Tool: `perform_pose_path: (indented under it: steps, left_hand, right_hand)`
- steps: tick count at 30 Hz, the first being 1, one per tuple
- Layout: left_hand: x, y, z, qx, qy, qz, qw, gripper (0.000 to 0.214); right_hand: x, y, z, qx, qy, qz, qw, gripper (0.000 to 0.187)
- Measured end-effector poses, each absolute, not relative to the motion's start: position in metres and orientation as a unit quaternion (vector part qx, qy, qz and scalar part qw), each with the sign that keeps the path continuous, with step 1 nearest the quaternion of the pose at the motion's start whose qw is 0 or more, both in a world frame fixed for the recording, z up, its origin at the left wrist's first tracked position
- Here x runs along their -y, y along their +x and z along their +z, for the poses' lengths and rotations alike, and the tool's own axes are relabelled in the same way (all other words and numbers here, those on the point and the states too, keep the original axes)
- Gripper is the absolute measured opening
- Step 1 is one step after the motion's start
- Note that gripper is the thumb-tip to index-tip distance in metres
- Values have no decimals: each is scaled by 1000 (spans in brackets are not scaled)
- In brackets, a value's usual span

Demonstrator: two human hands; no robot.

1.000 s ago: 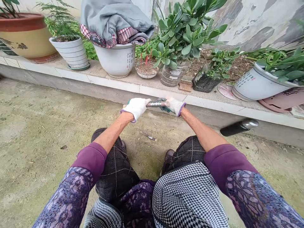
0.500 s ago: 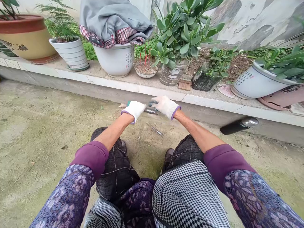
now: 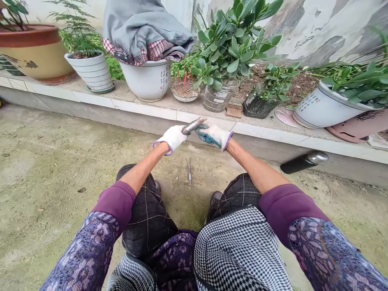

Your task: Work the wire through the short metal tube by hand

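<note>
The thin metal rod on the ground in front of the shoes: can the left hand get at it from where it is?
Probably yes. The gloved left hand is close to the thin metal rod and nothing stands between them, though that hand is gripping the wire-wrapped metal bar and would likely need freeing first.

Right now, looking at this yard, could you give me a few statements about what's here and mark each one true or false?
The left hand grips a ridged metal rod: true.
The right hand is bare: false, it wears a white work glove.
A dark flask with a silver cap stands upright on the concrete ledge: false, it lies tilted beside the ledge's front face.
A grey cloth is draped over a white ceramic pot: true.
</note>
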State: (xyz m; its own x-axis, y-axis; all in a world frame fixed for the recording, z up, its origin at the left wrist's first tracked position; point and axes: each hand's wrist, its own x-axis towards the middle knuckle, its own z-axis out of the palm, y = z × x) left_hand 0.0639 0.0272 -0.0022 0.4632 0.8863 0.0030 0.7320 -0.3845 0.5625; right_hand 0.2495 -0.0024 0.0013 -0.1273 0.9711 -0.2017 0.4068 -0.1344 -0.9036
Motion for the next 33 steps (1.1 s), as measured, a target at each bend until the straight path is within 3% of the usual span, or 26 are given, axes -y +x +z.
perform_pose_path:
  steps: [3, 7, 13, 17, 21, 25, 28, 33]
  left_hand:
    - [-27, 63, -5, -525, 759, 190, 335, 33]
    - [-33, 58, -8, -558, 736, 160, 348, 35]
    - [-38, 55, -16, -540, 832, -21, 126, 32]
    - [-25, 58, -17, -444, 886, -134, 24, 35]
    - [-15, 60, -8, -384, 917, -113, -1, 34]
    - [-17, 61, -1, -413, 906, -25, 82, 30]
    - [-17, 58, 2, -429, 875, 78, 212, 26]
    - [-9, 51, 11, -431, 749, 220, 452, 39]
  right_hand:
    - [2, 236, 1, 614, -609, 400, 303, 12]
    - [10, 218, 2, 688, -629, 286, 221, 17]
    - [27, 203, 19, 780, -598, 164, 76, 24]
    - [16, 223, 25, 762, -627, 135, 89, 24]
    - [0, 252, 15, 718, -657, 195, 120, 22]
    - [-5, 262, 0, 696, -658, 257, 130, 14]
    - [-4, 259, -5, 686, -655, 277, 154, 15]
    - [4, 251, 2, 667, -644, 316, 202, 21]
